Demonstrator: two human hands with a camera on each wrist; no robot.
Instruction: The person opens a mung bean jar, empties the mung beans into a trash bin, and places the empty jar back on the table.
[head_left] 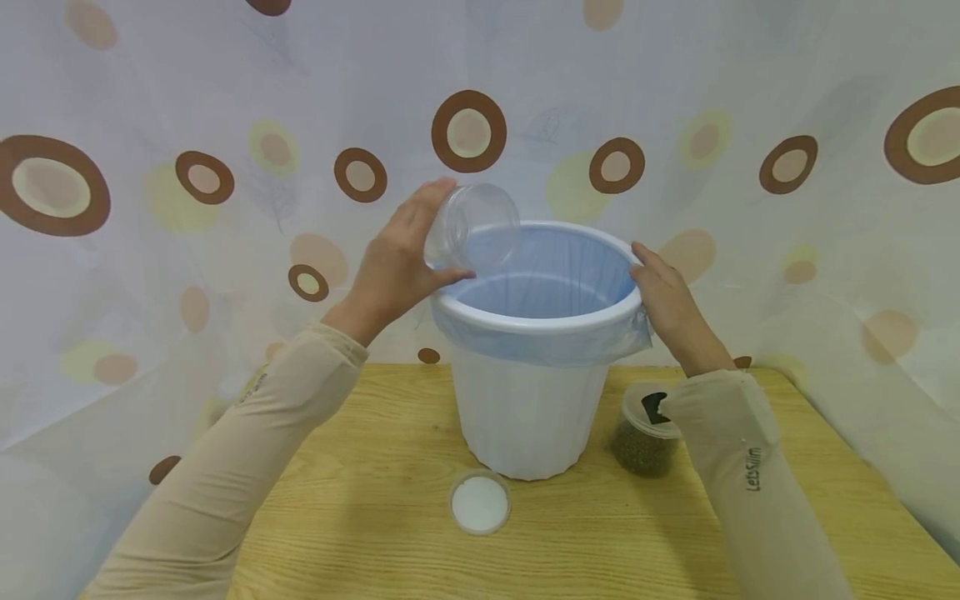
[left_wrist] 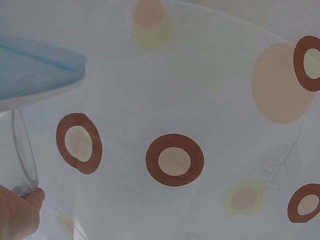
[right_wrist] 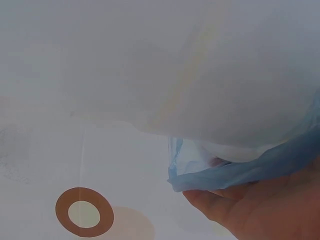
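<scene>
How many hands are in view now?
2: the left hand grips a clear, cylindrical plastic jar at the rim of a round white plastic bin; the right hand holds the rim's right side, at its thin blue plastic liner.

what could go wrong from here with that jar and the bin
The clear jar, tilted near the rim of the bin, might slip from the left hand and drop.
The blue liner is folded over the rim, so it could bunch or pull loose under the right hand.
The right sleeve overlaps the tub of dark grains in the head view; lowering that arm might knock it.
</scene>
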